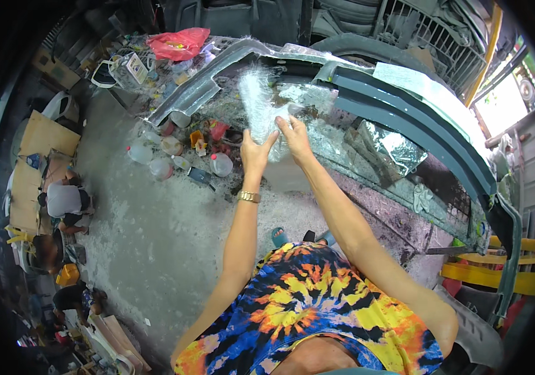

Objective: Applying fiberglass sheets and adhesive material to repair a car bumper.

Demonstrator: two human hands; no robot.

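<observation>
A piece of white, frayed fibreglass mat hangs between my two hands, its long part reaching away over the bench. My left hand grips its near left edge, the thumb lying along it. Just to the right, my right hand pinches the mat's right side, where a flap is folded up and looks white. Beyond and to the right of my hands curves a long grey car bumper, resting on the workbench. The bench's littered top is partly hidden by the mat.
Plastic jugs and containers stand on the floor left of the bench. A red plastic bag and a metal can lie at the back left. Shiny foil sheet covers part of the bench. Two people crouch or bend far left.
</observation>
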